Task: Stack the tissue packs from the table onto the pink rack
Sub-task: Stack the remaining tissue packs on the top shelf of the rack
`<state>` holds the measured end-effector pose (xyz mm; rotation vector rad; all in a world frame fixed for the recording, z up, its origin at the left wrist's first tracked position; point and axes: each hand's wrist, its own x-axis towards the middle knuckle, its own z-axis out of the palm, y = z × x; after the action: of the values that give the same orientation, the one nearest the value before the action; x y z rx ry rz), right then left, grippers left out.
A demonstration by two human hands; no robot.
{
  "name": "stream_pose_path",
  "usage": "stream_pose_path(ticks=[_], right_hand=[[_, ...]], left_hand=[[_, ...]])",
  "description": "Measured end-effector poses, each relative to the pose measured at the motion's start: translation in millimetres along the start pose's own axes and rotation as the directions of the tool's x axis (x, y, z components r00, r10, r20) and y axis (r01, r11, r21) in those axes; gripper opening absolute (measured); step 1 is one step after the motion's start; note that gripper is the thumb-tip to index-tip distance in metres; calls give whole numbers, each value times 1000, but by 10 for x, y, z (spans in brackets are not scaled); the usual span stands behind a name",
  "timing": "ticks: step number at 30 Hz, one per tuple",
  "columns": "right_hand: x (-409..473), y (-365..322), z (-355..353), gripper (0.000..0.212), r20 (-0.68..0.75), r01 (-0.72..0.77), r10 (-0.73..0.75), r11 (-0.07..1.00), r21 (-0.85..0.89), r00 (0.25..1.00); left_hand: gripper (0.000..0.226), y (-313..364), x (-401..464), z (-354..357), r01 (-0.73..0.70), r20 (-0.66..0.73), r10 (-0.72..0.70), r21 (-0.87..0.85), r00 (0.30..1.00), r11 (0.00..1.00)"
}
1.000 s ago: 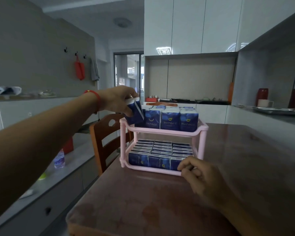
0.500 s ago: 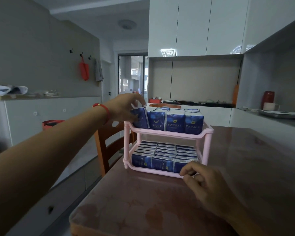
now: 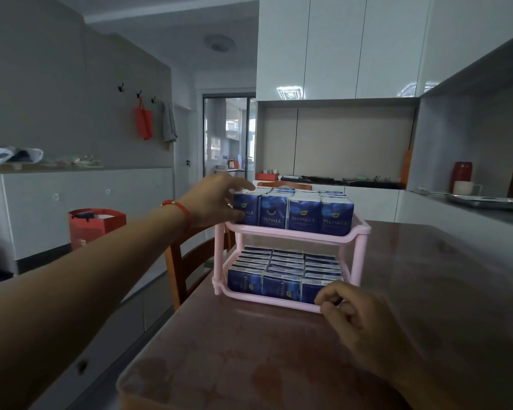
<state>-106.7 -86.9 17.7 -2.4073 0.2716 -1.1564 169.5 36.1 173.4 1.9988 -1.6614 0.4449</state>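
L hand point(image 3: 216, 199) on glossy boxy pack point(image 3: 246, 209), plastic rack point(image 3: 290, 235)

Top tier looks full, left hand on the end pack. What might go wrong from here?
1. The left hand grips the leftmost tissue pack, which stands at the open left end of the pink rack's top tier above a low rim; a sideways nudge on letting go might tip it off toward the wooden chair.
2. The packs stand tightly side by side, so pushing this one in may tilt its neighbours.
3. The right hand steadies the bottom rim; releasing early may let the rack slide on the table.
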Motion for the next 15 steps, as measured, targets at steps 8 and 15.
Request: stream_pose_path(ticks=[8, 15], right_hand=[[86, 146, -20, 33, -459, -177, 87, 972, -156, 884], [132, 504, 48, 19, -172, -462, 460, 886, 30, 871]], left_hand=[[68, 65, -400, 311, 179, -239, -292, -404, 926, 897], [25, 112, -955, 1086, 465, 21, -612, -670, 791, 578]])
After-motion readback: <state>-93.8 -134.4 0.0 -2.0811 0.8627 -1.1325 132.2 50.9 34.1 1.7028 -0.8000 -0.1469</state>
